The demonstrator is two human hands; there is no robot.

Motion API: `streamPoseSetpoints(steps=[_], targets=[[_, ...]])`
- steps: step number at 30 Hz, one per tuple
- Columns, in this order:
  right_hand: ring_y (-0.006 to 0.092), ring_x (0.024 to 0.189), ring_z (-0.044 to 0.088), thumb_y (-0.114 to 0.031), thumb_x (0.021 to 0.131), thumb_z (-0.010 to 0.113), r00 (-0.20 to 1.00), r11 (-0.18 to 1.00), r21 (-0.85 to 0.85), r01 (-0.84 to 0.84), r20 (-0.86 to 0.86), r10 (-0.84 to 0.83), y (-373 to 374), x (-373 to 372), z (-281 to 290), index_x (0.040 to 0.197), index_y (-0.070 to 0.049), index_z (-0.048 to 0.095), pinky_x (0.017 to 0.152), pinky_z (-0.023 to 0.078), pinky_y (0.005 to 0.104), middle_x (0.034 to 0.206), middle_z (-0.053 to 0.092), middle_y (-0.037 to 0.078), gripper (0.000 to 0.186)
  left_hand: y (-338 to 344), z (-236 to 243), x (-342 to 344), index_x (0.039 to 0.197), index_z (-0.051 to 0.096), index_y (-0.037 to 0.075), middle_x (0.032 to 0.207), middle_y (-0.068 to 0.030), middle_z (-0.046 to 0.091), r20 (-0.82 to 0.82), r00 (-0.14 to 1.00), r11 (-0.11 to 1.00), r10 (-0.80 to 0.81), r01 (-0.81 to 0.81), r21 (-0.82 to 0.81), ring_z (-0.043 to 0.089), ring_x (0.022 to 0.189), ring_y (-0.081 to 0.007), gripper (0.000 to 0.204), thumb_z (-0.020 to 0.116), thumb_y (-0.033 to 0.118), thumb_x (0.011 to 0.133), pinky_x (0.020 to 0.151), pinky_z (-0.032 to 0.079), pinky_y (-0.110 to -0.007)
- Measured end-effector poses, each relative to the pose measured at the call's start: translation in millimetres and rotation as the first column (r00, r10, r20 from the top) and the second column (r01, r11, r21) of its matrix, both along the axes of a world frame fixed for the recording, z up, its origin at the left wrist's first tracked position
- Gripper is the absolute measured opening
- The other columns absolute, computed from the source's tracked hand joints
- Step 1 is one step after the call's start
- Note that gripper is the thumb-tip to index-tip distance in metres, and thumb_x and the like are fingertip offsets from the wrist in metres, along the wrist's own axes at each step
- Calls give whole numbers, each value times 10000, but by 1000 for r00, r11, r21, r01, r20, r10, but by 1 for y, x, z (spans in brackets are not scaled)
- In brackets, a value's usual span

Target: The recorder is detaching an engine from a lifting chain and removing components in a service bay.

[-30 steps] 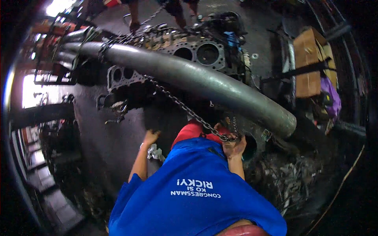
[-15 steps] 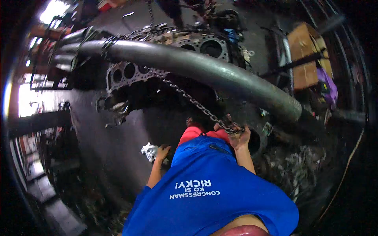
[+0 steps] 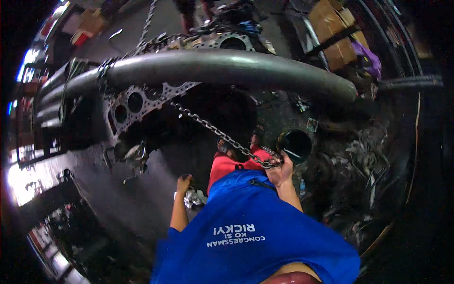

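Observation:
My right hand (image 3: 281,171) is closed on the gathered end of a steel chain (image 3: 215,129), in front of my red shorts. From there the chain slants up to the far left, toward a big engine block (image 3: 147,105) with round cylinder bores. A thick grey metal pipe (image 3: 208,71) lies across above the block and hides part of it. Low on the left, my left hand (image 3: 184,181) hangs with its fingers curled in and nothing visible in them. Close beside it is a crumpled white cloth (image 3: 194,199), apparently on the floor behind the wrist.
Another chain (image 3: 150,21) rises beyond the pipe, near a person's legs (image 3: 188,16). A dark round container (image 3: 294,144) stands beside my right hand. Scrap and litter (image 3: 369,165) cover the right-hand floor. Cardboard boxes (image 3: 331,31) and a purple bag (image 3: 368,59) are at the far right.
My view has shifted, so the pipe and block appear farther left and higher. My right hand still grips the chain. My left hand has moved, and its fingers look more curled.

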State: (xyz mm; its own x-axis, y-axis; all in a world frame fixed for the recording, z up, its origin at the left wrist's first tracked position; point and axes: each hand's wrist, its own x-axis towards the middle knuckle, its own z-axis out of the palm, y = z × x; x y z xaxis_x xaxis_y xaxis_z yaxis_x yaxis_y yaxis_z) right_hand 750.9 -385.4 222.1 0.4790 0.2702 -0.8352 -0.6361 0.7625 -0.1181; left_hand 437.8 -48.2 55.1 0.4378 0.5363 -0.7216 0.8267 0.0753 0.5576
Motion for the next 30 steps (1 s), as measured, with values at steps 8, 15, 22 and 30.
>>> streamPoseSetpoints(steps=[8, 15, 22, 30], targets=[[123, 469, 429, -203, 932, 537, 848, 852, 67, -519, -87, 523, 61, -12, 51, 673, -126, 492, 604, 458, 334, 501, 384, -48, 274, -12, 75, 23, 1024, 610, -25, 794, -67, 659, 149, 946, 952, 289, -301, 62, 614, 663, -155, 305, 646, 238, 872, 566, 478, -304], [76, 448, 379, -205, 938, 543, 515, 526, 245, -814, -112, 850, 125, -41, 63, 715, -129, 481, 551, 405, 255, 500, 364, -70, 244, -122, 106, 52, 1242, 506, -4, 1092, -132, 622, 416, 881, 973, 227, -219, -68, 615, 935, -205, 514, 707, 153, 795, 799, 516, -324], [54, 439, 350, -203, 961, 499, 317, 309, 241, -920, -5, 948, 212, -122, 103, 802, -85, 508, 526, 382, 226, 496, 330, -83, 198, -84, 146, 58, 1281, 495, 37, 1200, -190, 544, 777, 611, 983, 149, -7, -183, 524, 1136, -347, 746, 820, 304, 666, 1015, 407, -408], [33, 395, 305, -183, 956, 477, 428, 446, 190, -875, -128, 895, 306, -220, 136, 830, -44, 484, 472, 344, 196, 469, 320, -82, 188, 30, 126, -68, 1323, 452, 99, 1336, -162, 484, 780, 623, 986, 55, -155, 55, 358, 1309, -413, 734, 744, 405, 723, 1079, 308, -509]])
